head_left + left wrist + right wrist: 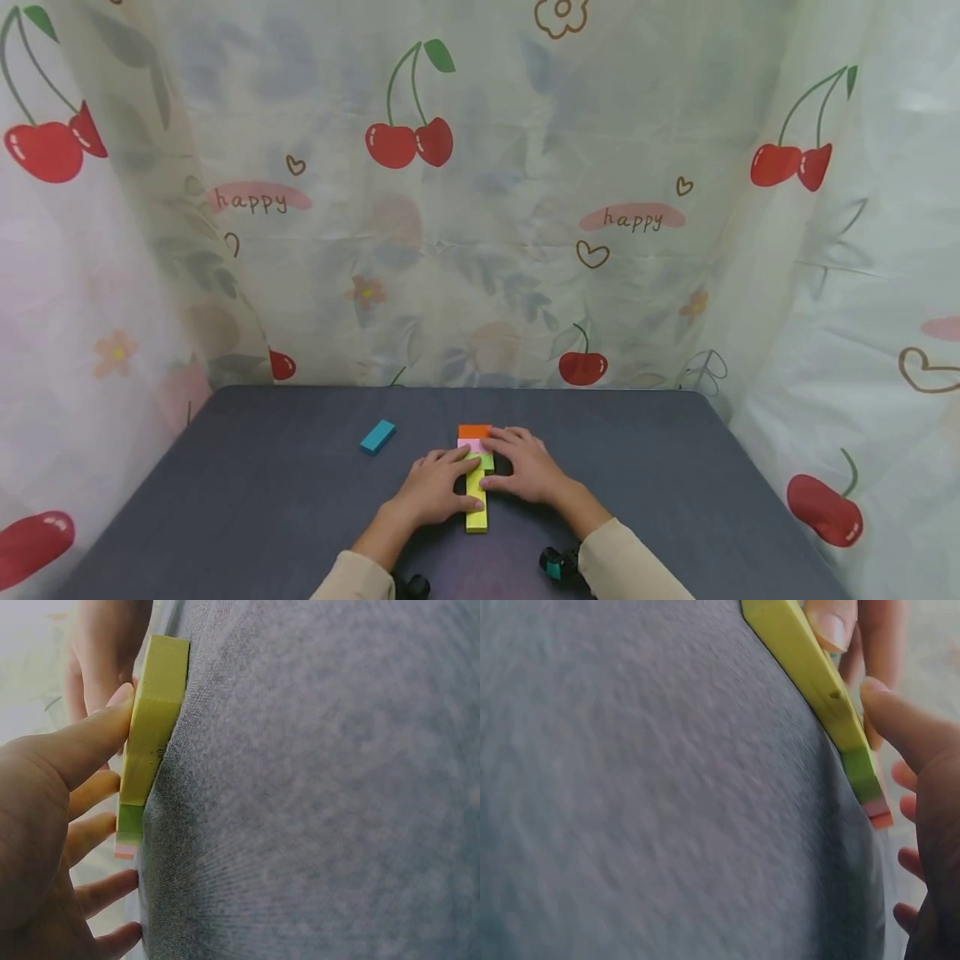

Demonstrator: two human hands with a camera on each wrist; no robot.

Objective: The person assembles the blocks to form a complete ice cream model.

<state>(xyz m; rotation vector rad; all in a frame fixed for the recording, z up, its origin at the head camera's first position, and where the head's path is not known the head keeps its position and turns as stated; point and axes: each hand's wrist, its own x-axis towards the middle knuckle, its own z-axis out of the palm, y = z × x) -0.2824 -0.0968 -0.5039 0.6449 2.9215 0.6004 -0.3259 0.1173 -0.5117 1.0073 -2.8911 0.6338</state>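
Several small blocks lie touching in the middle of the dark table. An orange block [472, 431], a pink block [468, 445] and a green block [488, 462] lie crosswise, one behind another. From the green one a yellow block [476, 522] runs lengthwise towards me. My left hand [432, 490] rests its thumb on the yellow block, its fingers stretched out over the left ends of the pink and green ones. From the right, my right hand [528, 468] reaches across with spread fingers near the orange and pink blocks, its thumb at the yellow block's edge.
Off to the left, apart from the others, lies a blue block [377, 437]. The dark grey table [637, 467] ends at a curtain [495, 208] printed with cherries, behind and at both sides. Black wrist devices [558, 563] show near the sleeves.
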